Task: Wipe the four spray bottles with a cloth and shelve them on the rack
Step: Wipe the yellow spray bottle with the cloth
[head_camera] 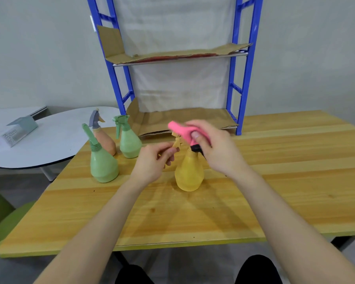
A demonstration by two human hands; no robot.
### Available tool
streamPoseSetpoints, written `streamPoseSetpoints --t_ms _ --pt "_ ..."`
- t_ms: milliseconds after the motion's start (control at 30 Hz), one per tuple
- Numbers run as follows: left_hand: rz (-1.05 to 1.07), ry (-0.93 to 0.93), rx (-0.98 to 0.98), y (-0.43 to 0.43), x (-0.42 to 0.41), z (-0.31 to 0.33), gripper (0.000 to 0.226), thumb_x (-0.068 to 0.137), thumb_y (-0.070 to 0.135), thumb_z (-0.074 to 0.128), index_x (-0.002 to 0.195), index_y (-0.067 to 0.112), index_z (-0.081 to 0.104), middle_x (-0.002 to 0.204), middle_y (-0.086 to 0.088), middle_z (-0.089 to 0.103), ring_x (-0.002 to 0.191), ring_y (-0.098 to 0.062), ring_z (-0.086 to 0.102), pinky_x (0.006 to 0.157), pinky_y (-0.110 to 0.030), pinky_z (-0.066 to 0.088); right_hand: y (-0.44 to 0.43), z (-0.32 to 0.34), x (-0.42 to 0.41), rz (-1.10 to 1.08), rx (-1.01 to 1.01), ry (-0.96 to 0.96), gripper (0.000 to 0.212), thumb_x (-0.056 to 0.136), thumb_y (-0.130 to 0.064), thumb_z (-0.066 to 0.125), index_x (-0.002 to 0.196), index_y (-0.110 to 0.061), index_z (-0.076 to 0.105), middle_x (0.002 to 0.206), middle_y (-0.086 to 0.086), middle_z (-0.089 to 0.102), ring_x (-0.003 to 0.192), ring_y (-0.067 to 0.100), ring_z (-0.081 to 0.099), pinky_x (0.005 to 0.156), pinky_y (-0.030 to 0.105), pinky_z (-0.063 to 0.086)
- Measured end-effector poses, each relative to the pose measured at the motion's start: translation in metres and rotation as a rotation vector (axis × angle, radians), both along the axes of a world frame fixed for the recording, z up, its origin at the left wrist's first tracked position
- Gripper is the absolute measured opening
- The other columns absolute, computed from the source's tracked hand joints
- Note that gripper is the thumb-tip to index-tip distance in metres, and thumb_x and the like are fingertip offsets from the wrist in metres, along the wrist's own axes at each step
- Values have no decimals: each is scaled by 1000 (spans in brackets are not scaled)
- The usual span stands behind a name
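Note:
A yellow spray bottle [190, 173] stands on the wooden table [285, 181] in front of me. My left hand [154, 162] pinches its yellow trigger. My right hand [215, 146] grips a pink cloth [180, 130] and presses it over the bottle's spray head. Two green spray bottles [103, 165] [129, 142] and a peach one with a grey head [105, 140] stand together to the left. The blue rack [244, 83] stands at the back of the table, its shelves lined with cardboard [184, 119] and holding no bottles.
A white round table [49, 138] with a grey box [19, 130] adjoins the wooden table on the left. A green chair [2, 220] sits at the lower left. A grey wall is behind the rack.

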State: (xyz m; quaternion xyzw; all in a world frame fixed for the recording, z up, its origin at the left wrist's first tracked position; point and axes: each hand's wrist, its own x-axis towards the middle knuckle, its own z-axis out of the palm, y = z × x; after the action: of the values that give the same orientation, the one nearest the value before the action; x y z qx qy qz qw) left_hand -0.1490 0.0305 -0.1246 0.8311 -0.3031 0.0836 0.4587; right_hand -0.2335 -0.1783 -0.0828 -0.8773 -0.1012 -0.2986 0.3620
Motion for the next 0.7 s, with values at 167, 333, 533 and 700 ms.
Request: streamPoseSetpoints --t_ms 167,333,533,700 --pt "14 18 -27 6 4 -6 19 107 20 65 96 22 79 70 7 67 60 -11 59 60 -29 52 -6 -16 6 -3 32 167 28 107 -28 63 135 -29 69 120 -13 75 106 8 65 86 19 48" --pt "28 14 -27 9 0 -9 20 108 22 65 95 24 80 70 6 68 60 -10 60 61 -35 56 -28 -37 2 -244 208 223 26 113 -36 47 106 -19 66 95 -6 70 94 17 66 72 29 44" --pt "30 10 -19 7 -2 -7 18 108 22 65 101 21 81 69 8 68 59 -9 59 60 -30 55 -24 -22 -1 -1 151 18 37 111 -7 49 139 -26 64 148 -9 61 148 4 46 122 27 36" --pt "38 -12 3 8 -3 -4 17 107 20 65 100 19 81 67 8 67 58 -11 59 61 -32 55 -15 -16 -3 237 101 140 40 100 -11 61 133 -32 67 132 -16 66 113 7 63 94 27 50"
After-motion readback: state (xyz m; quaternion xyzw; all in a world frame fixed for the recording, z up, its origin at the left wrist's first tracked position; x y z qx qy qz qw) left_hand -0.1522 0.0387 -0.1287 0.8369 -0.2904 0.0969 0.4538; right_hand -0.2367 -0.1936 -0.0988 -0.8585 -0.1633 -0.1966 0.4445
